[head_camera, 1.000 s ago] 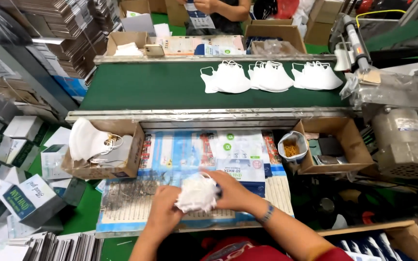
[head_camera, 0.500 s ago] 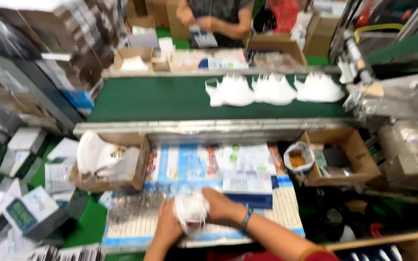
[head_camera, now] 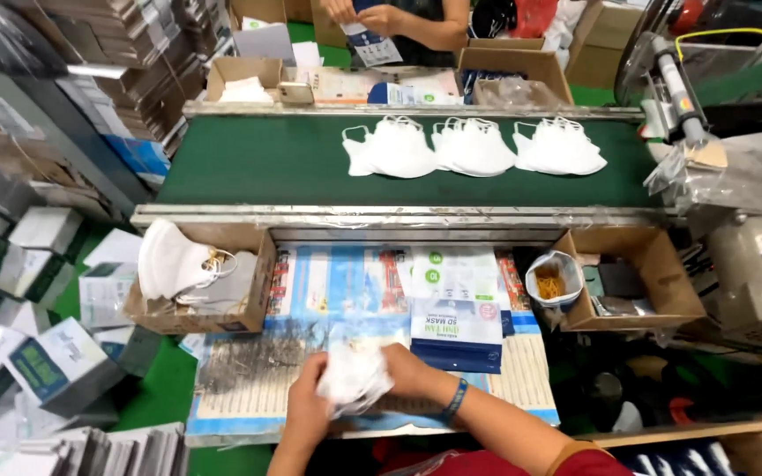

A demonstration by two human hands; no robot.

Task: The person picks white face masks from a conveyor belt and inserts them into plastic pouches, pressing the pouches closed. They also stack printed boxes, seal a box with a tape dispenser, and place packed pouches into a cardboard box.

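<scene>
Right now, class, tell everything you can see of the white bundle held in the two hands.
The white bundle looks like soft, crumpled fabric, probably stacked face masks, though its detail is blurred. It sits low over the blue printed work mat, gripped between the left hand and the right hand, whose fingers wrap around its sides.

Bare forearms, a blue wristband (head_camera: 455, 398) on the right wrist, red clothing (head_camera: 522, 463) below.

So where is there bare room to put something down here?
The green belt is bare left of the three white mask stacks. Near both hands, only the mat's left part is free; flat pouches and two cardboard boxes crowd the rest.
</scene>
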